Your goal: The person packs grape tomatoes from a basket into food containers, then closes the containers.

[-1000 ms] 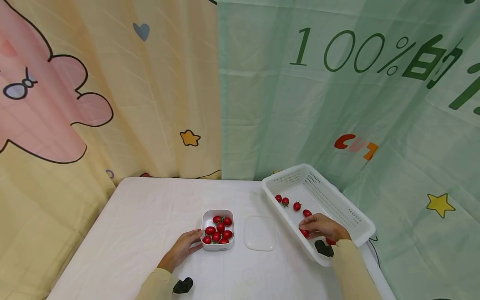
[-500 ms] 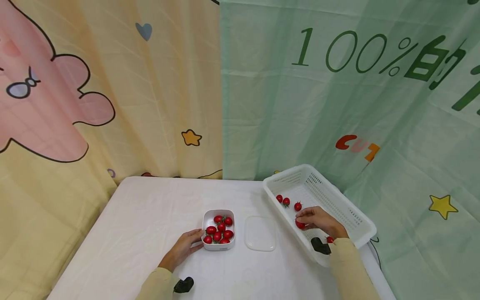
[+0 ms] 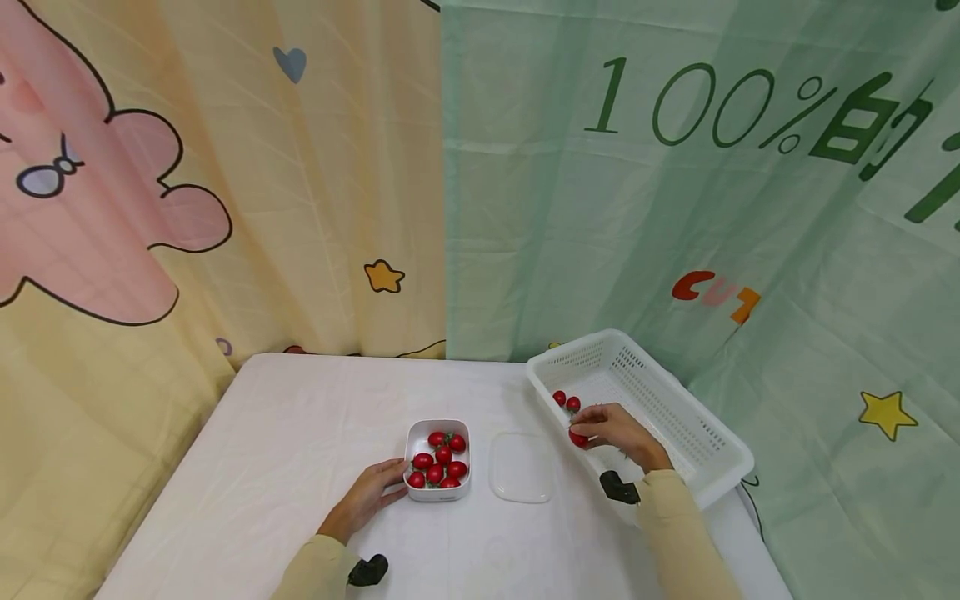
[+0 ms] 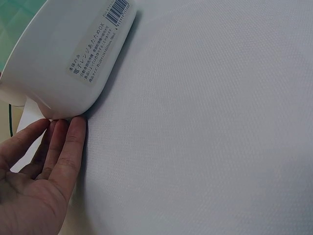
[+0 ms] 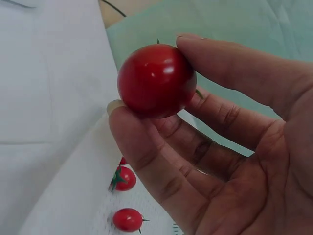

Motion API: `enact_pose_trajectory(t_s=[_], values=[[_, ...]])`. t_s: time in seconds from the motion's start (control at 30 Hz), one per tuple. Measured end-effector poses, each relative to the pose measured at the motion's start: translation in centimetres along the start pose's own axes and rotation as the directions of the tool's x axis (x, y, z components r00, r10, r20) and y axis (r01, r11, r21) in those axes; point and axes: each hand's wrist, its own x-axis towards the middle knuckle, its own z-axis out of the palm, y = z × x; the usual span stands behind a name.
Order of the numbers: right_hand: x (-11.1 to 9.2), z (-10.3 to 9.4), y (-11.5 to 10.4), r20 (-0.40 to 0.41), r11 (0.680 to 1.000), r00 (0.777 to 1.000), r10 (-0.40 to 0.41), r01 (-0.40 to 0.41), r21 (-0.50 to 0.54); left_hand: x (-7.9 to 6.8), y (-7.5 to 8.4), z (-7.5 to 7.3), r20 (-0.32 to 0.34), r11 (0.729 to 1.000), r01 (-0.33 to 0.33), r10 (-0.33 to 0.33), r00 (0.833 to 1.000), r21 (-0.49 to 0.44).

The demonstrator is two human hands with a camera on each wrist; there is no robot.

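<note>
My right hand [image 3: 624, 437] pinches a red cherry tomato [image 5: 155, 82] between thumb and fingers, over the near-left rim of the white perforated basket [image 3: 686, 417]. In the right wrist view, a few other cherry tomatoes [image 5: 128, 220] lie in the basket below. The small white square container [image 3: 438, 495] stands on the table with several cherry tomatoes [image 3: 443, 455] in it. My left hand [image 3: 367, 496] touches this container's left side; the left wrist view has its fairly straight fingertips [image 4: 76, 122] against the wall, near a printed label.
A clear square lid [image 3: 520, 467] lies flat between the container and the basket. The table [image 3: 315, 425] has a white cloth. Curtains [image 3: 562, 250] hang behind it, and a dark cable [image 3: 752, 508] runs by the basket's right side.
My right hand has lifted the cherry tomato from the basket and carried it leftward to the rim. My left hand and the container have stayed in place.
</note>
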Motion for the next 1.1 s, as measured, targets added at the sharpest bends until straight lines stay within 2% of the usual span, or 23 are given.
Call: enact_pose_trajectory(t_s=[0.2,0.43,0.83,1.1], values=[[1.0,1.5,-0.7,0.000,1.000,1.000,0.001,-0.001,-0.001,0.0,0.0,0.0,-0.001,1.000,0.002,-0.002,1.000,0.001],[2.1,3.5,-1.7,0.053,0.999,0.998,-0.029,0.027,0.033,-0.1,0.1,0.1,-0.023,1.000,0.012,-0.012,1.000,-0.009],[5.1,7.1,-2.5,0.134,0.995,0.989,-0.061,0.049,0.090,-0.1,0.2,0.1,-0.011,1.000,0.007,-0.007,1.000,-0.009],[6.5,9.9,-3.2,0.152,0.996,0.988,-0.033,0.021,0.084,0.0,0.1,0.1,-0.005,1.000,0.012,-0.012,1.000,-0.018]])
